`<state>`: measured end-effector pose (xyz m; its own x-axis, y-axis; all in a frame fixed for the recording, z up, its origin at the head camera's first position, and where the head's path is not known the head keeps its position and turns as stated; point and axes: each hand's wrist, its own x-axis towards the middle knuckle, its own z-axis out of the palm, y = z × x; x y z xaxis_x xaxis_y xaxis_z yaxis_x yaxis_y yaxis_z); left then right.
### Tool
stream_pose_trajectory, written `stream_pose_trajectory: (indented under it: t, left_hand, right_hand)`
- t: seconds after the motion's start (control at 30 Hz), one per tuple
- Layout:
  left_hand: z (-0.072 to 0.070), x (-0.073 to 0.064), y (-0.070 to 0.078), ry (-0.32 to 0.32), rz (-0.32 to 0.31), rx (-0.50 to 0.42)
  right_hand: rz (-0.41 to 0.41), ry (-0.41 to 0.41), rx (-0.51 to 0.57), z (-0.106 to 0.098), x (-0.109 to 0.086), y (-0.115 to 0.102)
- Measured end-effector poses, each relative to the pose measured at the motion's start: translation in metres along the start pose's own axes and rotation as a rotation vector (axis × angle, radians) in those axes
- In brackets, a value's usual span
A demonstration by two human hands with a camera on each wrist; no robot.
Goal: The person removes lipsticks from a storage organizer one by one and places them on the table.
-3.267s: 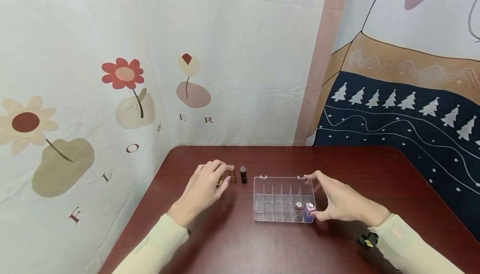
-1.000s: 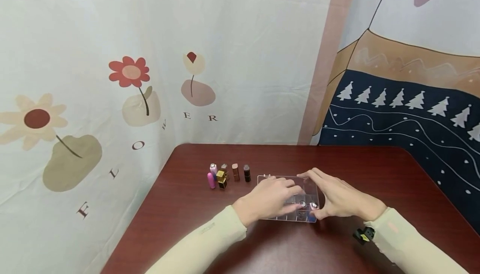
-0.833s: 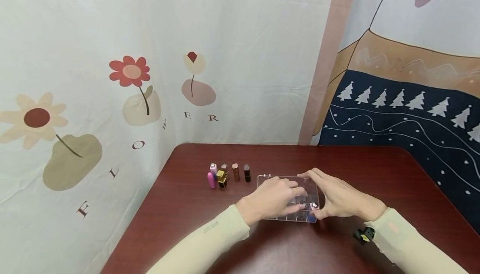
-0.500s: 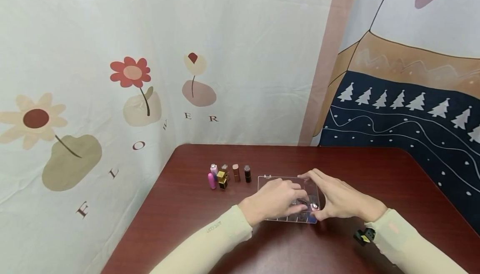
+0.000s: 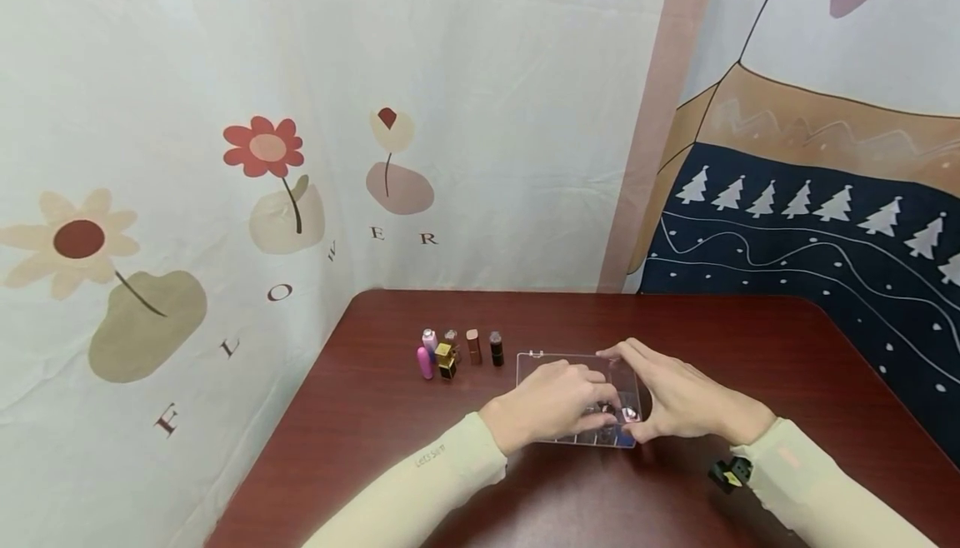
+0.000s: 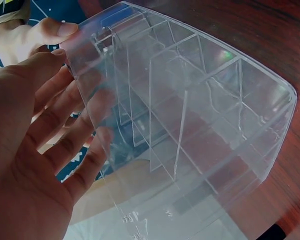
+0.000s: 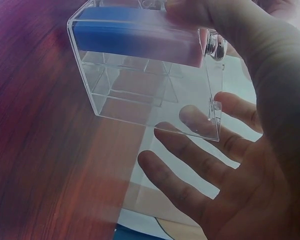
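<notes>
A clear compartment box (image 6: 215, 135) stands on the table, its divided openings facing up. My right hand (image 5: 686, 398) grips the box's right end, thumb at the near side and fingertips at the far edge. Inside the end slot lies a pink-and-blue tube (image 7: 130, 37) with a shiny cap. My left hand (image 5: 551, 405) reaches over the box, thumb and index finger around the top of a round-capped tube (image 5: 606, 408) in the neighbouring slot. The left palm and fingers hide most of the box in the head view.
Left of the box stand a pink tube (image 5: 425, 363), a lavender one (image 5: 430, 341), a gold-and-black lipstick (image 5: 446, 362), a brownish one (image 5: 452, 339), a rose-gold one (image 5: 473, 348) and a black one (image 5: 497, 350). Patterned cloth (image 5: 487, 98) hangs behind the dark red table (image 5: 675, 323).
My left hand has moved from the lipsticks at the left to the box. In the last second its thumb and fingers draw in around the round cap. The right hand stays on the box.
</notes>
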<state>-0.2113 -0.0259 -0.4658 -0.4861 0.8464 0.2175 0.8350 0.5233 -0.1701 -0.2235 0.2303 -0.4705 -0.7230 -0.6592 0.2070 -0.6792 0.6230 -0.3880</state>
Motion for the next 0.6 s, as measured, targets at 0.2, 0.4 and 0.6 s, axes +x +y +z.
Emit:
stream_pose_trajectory:
  t: [0.2,0.4,0.6]
  left_hand:
    - [-0.0011,-0.0011,0.0015,0.011,0.003,0.023]
    - [-0.0026,-0.0019,0.0020,0.028,-0.002,0.039]
    - [-0.0070,-0.0044,0.0010,0.061,0.007,0.046]
  right_hand:
    - [-0.017,0.006,0.007,0.0003,-0.0012,0.0003]
    - [-0.018,0.002,0.010,0.0016,-0.0016,0.0020]
    - [-0.019,0.009,-0.002,0.0019,-0.0010,0.0024]
